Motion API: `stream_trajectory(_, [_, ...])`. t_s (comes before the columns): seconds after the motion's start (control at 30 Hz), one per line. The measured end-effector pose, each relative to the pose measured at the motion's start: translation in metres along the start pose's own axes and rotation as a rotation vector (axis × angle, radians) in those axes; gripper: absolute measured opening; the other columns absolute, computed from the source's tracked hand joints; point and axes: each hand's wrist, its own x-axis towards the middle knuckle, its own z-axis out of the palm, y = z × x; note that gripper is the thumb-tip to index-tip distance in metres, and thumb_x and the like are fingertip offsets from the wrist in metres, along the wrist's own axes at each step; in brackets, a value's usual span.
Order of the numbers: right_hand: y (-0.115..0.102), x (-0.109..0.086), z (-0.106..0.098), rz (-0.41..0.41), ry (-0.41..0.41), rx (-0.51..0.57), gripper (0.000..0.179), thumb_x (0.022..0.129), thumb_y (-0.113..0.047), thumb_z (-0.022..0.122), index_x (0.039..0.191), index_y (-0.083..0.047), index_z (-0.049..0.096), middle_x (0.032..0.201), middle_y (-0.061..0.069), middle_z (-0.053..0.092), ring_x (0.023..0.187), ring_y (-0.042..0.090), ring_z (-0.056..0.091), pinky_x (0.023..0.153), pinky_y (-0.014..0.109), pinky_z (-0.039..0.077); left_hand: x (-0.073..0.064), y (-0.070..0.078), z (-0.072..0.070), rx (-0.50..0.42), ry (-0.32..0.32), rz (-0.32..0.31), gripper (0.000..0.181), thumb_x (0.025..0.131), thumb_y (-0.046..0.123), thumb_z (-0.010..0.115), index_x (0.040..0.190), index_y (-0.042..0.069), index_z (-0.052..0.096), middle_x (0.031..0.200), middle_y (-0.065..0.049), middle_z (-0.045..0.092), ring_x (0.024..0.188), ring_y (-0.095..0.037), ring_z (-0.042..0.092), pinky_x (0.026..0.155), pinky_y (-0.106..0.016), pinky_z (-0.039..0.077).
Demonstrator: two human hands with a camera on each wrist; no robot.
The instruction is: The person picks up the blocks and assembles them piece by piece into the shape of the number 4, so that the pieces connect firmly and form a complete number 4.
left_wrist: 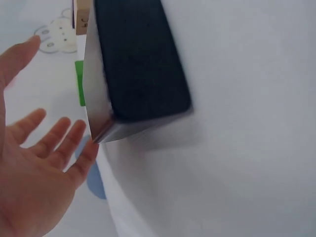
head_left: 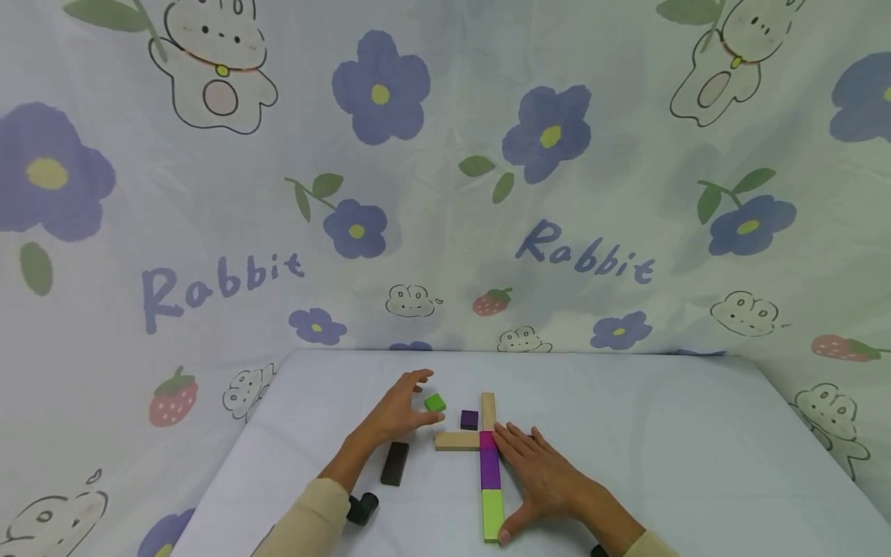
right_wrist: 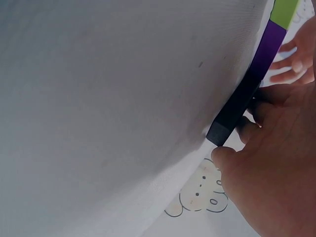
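Note:
My left hand (head_left: 398,410) is spread beside a small green block (head_left: 435,402), fingers beyond it and thumb on its near side. In the left wrist view the green block (left_wrist: 80,83) peeks out behind a large dark block (left_wrist: 143,59). My right hand (head_left: 550,476) lies along the right side of a row made of a magenta block (head_left: 489,440), a purple block (head_left: 490,469) and a lime block (head_left: 493,514). Its straight fingertips are at the magenta block, its thumb at the lime block's near end. In the right wrist view, fingers and thumb border a black block (right_wrist: 232,111).
Two wooden blocks adjoin the row, one upright in view (head_left: 489,410) and one sideways (head_left: 457,442). A small dark purple block (head_left: 469,419) sits in their corner. A dark brown block (head_left: 394,464) lies near the left wrist. A patterned curtain (head_left: 445,193) hangs behind the white table (head_left: 661,410).

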Motion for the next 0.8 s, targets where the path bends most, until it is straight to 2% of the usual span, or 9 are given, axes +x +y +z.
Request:
stream_trajectory(0.33, [0.001, 0.000, 0.002, 0.007, -0.007, 0.004, 0.143, 0.052, -0.094, 0.066, 0.161, -0.011, 0.024, 0.167, 0.006, 0.022, 0.154, 0.029, 0.016, 0.119, 0.061, 0.014, 0.012, -0.006, 0.002, -0.059, 0.007, -0.040, 0.083, 0.079, 0.034, 0.087, 0.146, 0.005, 0.048, 0.135, -0.013, 0.058, 0.118, -0.029, 0.058, 0.098, -0.050, 0.049])
stream_trajectory(0.53, [0.001, 0.000, 0.001, 0.003, -0.004, 0.006, 0.143, 0.053, -0.094, 0.066, 0.161, -0.011, 0.024, 0.167, 0.006, 0.022, 0.153, 0.029, 0.017, 0.119, 0.060, 0.015, 0.017, -0.006, 0.004, -0.029, -0.003, -0.039, 0.079, 0.079, 0.031, 0.088, 0.141, -0.001, 0.051, 0.122, -0.011, 0.062, 0.110, -0.027, 0.059, 0.092, -0.046, 0.052])
stream_trajectory(0.8, [0.002, 0.000, 0.001, 0.006, -0.004, -0.004, 0.144, 0.052, -0.095, 0.064, 0.162, -0.010, 0.023, 0.167, 0.006, 0.021, 0.154, 0.028, 0.016, 0.120, 0.059, 0.014, 0.020, -0.005, 0.008, 0.044, 0.001, -0.036, 0.071, 0.077, 0.027, 0.090, 0.132, -0.003, 0.058, 0.113, -0.009, 0.064, 0.107, -0.026, 0.061, 0.094, -0.044, 0.052])
